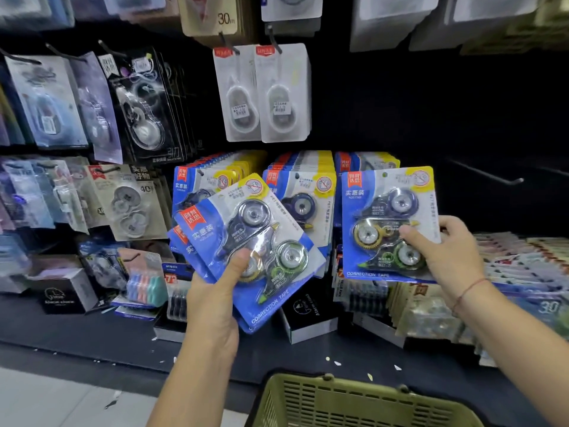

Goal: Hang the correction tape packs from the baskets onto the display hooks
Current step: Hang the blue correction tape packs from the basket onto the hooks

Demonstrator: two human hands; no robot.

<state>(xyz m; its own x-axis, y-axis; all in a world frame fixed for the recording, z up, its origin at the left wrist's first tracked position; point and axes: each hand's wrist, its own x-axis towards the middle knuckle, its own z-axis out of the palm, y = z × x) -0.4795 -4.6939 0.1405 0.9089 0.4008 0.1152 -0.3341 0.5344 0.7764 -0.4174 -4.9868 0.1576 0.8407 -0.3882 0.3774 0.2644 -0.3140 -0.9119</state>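
My left hand grips a fanned stack of blue correction tape packs, tilted to the right, in front of the display. My right hand pinches a single blue correction tape pack by its right edge, holding it upright before a row of matching packs hanging on hooks. An empty display hook juts out to the right of that pack. The olive green basket sits at the bottom centre, below both hands; its inside is not visible.
White correction tape packs hang above the blue rows. Other stationery packs fill the hooks at left. Black boxes and flat packs lie on the dark shelf ledge below.
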